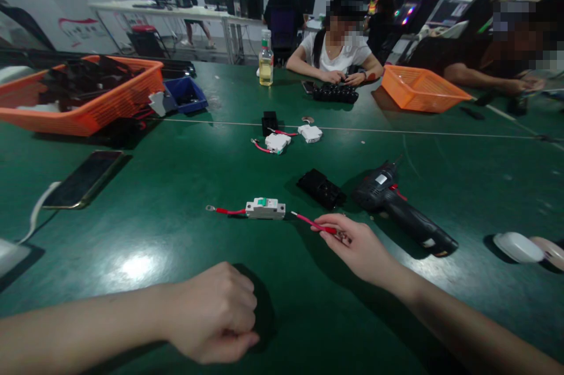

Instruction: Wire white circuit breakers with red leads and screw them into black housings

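Observation:
My right hand (352, 243) pinches a short red wire (314, 223) with a terminal at its end, its bare tip pointing left. That tip is just right of a white circuit breaker (265, 208) with a green switch, apart from it. Another red wire (230, 211) with a ring terminal runs from the breaker's left side. My left hand (215, 313) rests on the green table as a fist; its inside is hidden. Beyond my right hand lie a black plastic housing (321, 188) and a black power screwdriver (399, 204).
Farther back are two white breakers, one (277, 142) with red wires, and a black block (269, 122). A cord (220, 122) crosses the table. Orange baskets (79, 119) (423, 90), a blue bin (187, 99), a phone (90, 178) and a bottle (265, 66) stand around. People sit opposite.

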`<state>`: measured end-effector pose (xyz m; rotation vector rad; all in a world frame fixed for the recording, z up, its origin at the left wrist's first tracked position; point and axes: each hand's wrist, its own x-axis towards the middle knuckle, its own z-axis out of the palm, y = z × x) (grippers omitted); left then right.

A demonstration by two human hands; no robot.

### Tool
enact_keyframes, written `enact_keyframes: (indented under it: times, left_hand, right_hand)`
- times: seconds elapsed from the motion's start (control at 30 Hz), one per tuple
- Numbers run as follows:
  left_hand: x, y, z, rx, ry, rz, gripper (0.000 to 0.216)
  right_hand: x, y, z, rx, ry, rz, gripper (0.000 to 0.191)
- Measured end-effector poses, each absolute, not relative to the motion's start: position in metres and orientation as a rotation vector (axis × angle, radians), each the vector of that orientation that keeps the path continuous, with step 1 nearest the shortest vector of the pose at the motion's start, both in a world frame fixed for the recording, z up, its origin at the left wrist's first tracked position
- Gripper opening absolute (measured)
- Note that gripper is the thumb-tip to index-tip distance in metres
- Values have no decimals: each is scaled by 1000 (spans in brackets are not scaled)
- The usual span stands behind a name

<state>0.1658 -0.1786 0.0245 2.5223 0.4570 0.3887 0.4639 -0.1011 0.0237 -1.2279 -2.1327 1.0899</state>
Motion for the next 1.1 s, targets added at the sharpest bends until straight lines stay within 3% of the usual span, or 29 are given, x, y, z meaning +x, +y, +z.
enact_keyframes:
  times: [0.73, 0.9, 1.03, 1.1]
  left_hand:
    - [166, -180, 28, 2556, 459, 385, 32]
    - [164, -176, 34, 2691, 589, 709, 30]
    - [151, -159, 34, 2932, 899, 1045, 7]
    - [144, -150, 31, 3073, 1106, 1125, 26]
  right_hand:
    - [463, -99, 23, -1086, -2326, 898, 18]
    - [463, -105, 24, -1009, -2500, 659, 21]
    - [461, -111, 23, -1030, -2608, 413, 20]
    - [461, -112, 21, -1061, -2603, 311, 19]
